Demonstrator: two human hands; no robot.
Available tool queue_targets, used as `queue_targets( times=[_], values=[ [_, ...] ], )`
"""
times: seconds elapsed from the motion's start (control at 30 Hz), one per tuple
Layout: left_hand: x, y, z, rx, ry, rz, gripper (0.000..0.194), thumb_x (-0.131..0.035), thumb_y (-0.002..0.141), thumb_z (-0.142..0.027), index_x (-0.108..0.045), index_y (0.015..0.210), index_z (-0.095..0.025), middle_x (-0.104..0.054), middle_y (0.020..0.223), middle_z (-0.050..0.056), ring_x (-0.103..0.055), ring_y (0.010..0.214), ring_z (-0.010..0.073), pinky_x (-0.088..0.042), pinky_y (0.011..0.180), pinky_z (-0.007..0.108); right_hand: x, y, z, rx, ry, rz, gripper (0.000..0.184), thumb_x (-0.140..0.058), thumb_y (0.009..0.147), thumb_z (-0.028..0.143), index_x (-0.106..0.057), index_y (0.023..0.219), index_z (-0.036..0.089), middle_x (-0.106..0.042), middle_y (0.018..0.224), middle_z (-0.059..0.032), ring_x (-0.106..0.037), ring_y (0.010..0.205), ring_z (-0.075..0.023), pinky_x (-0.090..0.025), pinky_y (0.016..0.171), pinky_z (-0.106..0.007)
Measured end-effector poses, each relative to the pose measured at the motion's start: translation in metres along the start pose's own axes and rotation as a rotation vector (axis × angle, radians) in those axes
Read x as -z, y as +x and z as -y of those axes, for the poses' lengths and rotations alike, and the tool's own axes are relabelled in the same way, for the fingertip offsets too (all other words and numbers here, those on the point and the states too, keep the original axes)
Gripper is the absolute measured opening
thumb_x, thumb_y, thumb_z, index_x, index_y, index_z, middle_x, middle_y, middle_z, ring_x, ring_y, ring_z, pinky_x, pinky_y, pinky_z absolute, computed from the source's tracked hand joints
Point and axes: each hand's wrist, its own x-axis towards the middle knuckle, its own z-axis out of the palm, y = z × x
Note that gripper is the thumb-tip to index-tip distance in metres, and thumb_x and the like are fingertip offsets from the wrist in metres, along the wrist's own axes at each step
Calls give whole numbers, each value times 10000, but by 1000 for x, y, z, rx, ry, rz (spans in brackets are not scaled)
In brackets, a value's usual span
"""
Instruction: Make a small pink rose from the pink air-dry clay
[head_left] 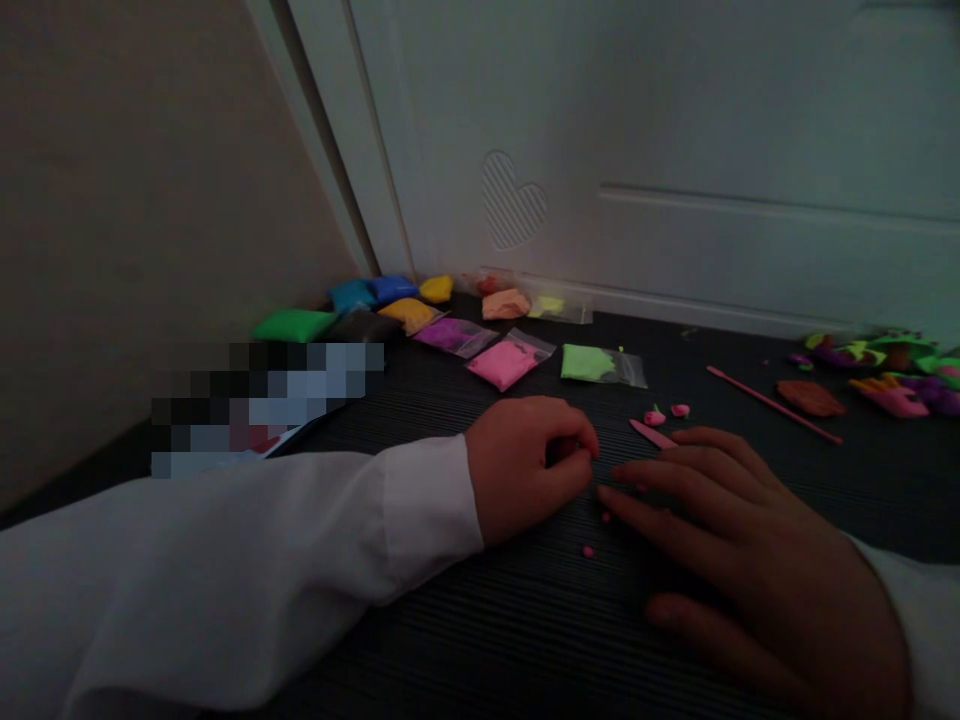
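Note:
My left hand (529, 465) rests on the dark table, its thumb and index finger closed together at the tips; anything between them is too small or hidden to make out. To its right, my right hand (750, 540) lies open, fingers spread and pointing left. A small pink clay ball (588, 551) sits in front of the left hand, with other tiny pink bits by the right fingertips. Partly under the right hand's fingers is a pink pointed modelling tool (649, 433). Just beyond it are two little pink clay pieces, one a bud with green on it (655, 416).
Bags of coloured clay, such as pink (504, 361) and light green (589, 363), line the back. A thin pink stick (772, 404), a brown clay piece (810, 397) and colourful clay figures (896, 395) lie at right. A blurred-out item (300, 400) is left; a white panel (675, 120) stands behind.

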Motion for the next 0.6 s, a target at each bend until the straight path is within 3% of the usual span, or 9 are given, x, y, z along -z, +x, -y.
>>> queue_targets(
  times=[0.13,0.33,0.5,0.6],
  values=[
    [0,0,0,4,1,-2,141,-512,726,-135,-637,793,-131,-556,682,-8,-509,658,102,-372,602,204,2,-3,-2,58,-26,-35,399,-516,770,344,-543,1143,206,-573,1099,-55,-439,1021,-249,-277,892,-457],
    [0,0,0,-1,0,0,148,-508,725,-131,-637,798,-134,-561,682,-11,-513,659,102,-373,602,202,-1,0,-1,9,8,22,384,-547,742,369,-548,1124,337,-537,1174,-2,-438,1052,-243,-236,933,-498],
    [0,0,1,0,4,1,147,-505,727,-140,-634,797,-136,-556,683,-10,-512,660,105,-375,604,205,0,-1,-2,-31,45,-1,355,-547,752,330,-582,1094,246,-570,1140,-14,-439,1049,-223,-252,947,-449],
    [0,0,1,0,7,4,149,-506,726,-140,-636,799,-136,-555,679,-9,-511,654,103,-373,598,204,1,-1,-2,9,73,5,320,-562,739,326,-605,1051,269,-575,1130,-10,-447,1040,-229,-258,937,-461]
  ],
)
